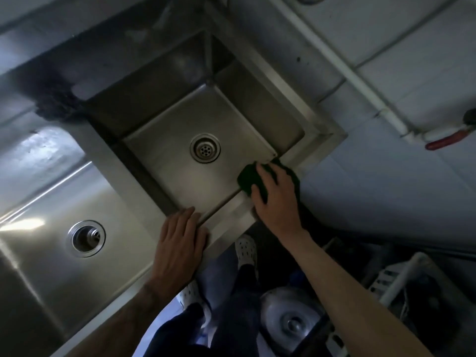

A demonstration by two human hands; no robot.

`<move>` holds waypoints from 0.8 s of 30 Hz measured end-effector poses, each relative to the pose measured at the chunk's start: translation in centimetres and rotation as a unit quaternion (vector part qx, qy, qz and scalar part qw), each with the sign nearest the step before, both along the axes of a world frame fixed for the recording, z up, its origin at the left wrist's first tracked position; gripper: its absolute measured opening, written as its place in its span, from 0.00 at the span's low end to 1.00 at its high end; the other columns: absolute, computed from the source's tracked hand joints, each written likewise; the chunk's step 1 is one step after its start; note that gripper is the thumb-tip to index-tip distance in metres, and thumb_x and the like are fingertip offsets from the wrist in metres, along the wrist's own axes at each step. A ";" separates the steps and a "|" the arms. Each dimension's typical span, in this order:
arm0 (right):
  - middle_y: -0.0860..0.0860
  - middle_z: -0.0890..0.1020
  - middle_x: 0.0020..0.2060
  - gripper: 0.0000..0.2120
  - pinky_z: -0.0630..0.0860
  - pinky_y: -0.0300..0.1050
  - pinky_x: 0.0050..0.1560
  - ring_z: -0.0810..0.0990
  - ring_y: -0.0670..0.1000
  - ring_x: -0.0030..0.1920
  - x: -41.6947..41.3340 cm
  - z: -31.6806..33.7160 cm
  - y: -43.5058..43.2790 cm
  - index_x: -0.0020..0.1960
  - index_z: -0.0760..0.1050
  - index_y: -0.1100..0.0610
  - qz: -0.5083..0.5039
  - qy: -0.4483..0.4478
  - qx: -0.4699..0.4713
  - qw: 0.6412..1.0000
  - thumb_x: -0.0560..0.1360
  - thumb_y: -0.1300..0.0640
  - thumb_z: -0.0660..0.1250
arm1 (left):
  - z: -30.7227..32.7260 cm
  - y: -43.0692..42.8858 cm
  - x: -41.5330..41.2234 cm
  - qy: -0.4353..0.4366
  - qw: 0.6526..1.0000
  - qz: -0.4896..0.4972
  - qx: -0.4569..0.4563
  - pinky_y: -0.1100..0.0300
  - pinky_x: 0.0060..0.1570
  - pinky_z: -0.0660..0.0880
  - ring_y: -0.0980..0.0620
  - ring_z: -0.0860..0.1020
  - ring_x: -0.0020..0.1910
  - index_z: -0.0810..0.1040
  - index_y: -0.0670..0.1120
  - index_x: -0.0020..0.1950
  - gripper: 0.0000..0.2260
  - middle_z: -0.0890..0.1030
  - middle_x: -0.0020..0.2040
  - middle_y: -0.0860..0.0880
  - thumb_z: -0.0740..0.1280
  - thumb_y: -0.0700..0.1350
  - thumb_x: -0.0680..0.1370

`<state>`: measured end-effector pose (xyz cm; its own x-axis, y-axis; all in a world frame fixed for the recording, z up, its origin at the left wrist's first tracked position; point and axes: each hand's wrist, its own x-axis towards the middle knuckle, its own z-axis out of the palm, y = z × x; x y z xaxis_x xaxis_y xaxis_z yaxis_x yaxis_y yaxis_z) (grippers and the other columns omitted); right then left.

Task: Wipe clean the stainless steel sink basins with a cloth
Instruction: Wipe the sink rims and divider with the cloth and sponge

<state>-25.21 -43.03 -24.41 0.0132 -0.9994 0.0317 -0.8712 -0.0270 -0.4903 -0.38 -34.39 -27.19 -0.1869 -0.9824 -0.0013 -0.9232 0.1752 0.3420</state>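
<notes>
Closest to you, low down, your white shoes (246, 249) stand on the floor, with a round metal pot (291, 320) just to the right of them. A bit farther, your left hand (180, 243) lies flat on the near rim (231, 217) of the sink. Its fingers are straight and close together and it holds nothing. It looks like you lean on it so you stay steady while you reach. To the right, your right hand (273, 191) grips a bunched green cloth (248, 180), with its fingers bent over the top. The cloth sits in the near right corner of the right basin (167, 176), where the floor meets the rim. Corners are likely where dirt hides, so pressing down there makes sense. A dark end of the cloth hangs off the edge by your wrist. In the middle of this basin is the round drain (205, 148). The left basin (51, 189) shines beside it, and no hand touches it. Farther off, a dark fuzzy clump (54, 99) sits on the far left rim, and you cannot tell what it is. On the far wall runs a white pipe (347, 73) with a red handle (448, 139) at its right end. You can read no words or brand names anywhere.
</notes>
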 end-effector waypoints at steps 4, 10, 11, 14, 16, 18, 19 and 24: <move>0.57 0.73 0.71 0.22 0.66 0.53 0.74 0.69 0.56 0.72 0.0 -0.3 1.4 0.74 0.71 0.53 0.089 0.038 0.005 0.995 0.83 0.47 0.61 | -0.2 -0.1 -0.3 0.014 0.999 0.017 -0.037 0.44 0.70 0.70 0.38 0.78 0.65 0.81 0.38 0.64 0.16 0.82 0.66 0.39 0.64 0.47 0.84; 0.59 0.74 0.69 0.22 0.71 0.56 0.70 0.71 0.58 0.69 -1.3 -0.3 -3.0 0.73 0.73 0.54 -0.078 0.006 0.000 0.997 0.81 0.50 0.64 | -0.2 0.0 0.0 0.028 0.999 0.018 -0.041 0.45 0.71 0.70 0.39 0.77 0.66 0.80 0.38 0.65 0.14 0.81 0.66 0.39 0.64 0.45 0.84; 0.58 0.75 0.69 0.22 0.71 0.56 0.70 0.71 0.57 0.68 -0.3 -0.4 -2.4 0.73 0.73 0.54 -0.087 0.008 -0.009 0.996 0.81 0.49 0.63 | -0.2 0.0 -0.1 0.028 0.999 0.019 -0.037 0.45 0.72 0.69 0.40 0.76 0.67 0.79 0.38 0.65 0.14 0.81 0.66 0.39 0.64 0.45 0.84; 0.58 0.73 0.70 0.23 0.67 0.53 0.72 0.70 0.57 0.70 3.4 -0.4 1.9 0.75 0.70 0.53 0.005 0.017 -0.003 1.000 0.82 0.47 0.60 | -0.2 0.0 0.0 0.023 0.999 0.020 -0.039 0.44 0.71 0.70 0.39 0.76 0.67 0.79 0.38 0.65 0.14 0.81 0.66 0.39 0.65 0.45 0.83; 0.58 0.71 0.71 0.23 0.66 0.52 0.74 0.69 0.56 0.72 3.7 -0.5 4.1 0.76 0.69 0.53 0.123 0.018 0.006 0.992 0.83 0.47 0.60 | -0.1 0.1 0.0 0.018 0.999 0.020 -0.030 0.43 0.72 0.70 0.39 0.76 0.67 0.79 0.38 0.65 0.14 0.81 0.66 0.39 0.64 0.45 0.84; 0.58 0.73 0.71 0.22 0.67 0.55 0.73 0.70 0.57 0.72 1.8 -0.7 3.2 0.75 0.71 0.53 0.160 0.019 -0.001 0.987 0.83 0.48 0.61 | 0.0 0.1 -0.1 0.017 0.999 0.024 -0.020 0.42 0.72 0.70 0.39 0.76 0.67 0.79 0.39 0.65 0.15 0.80 0.67 0.39 0.63 0.46 0.84; 0.57 0.74 0.70 0.21 0.68 0.57 0.72 0.71 0.57 0.71 0.7 -0.8 2.2 0.74 0.72 0.53 0.133 0.019 -0.003 0.991 0.82 0.49 0.62 | 0.1 0.1 -0.2 0.018 0.999 0.026 -0.017 0.42 0.71 0.71 0.39 0.76 0.67 0.79 0.39 0.65 0.15 0.81 0.66 0.39 0.63 0.46 0.84; 0.57 0.74 0.69 0.22 0.72 0.60 0.68 0.71 0.57 0.69 0.6 -0.7 -0.7 0.73 0.72 0.53 -0.065 -0.022 0.000 0.998 0.81 0.48 0.62 | -0.1 0.1 -0.1 0.032 0.999 0.030 -0.024 0.42 0.71 0.71 0.39 0.76 0.67 0.79 0.38 0.65 0.14 0.80 0.66 0.40 0.64 0.45 0.85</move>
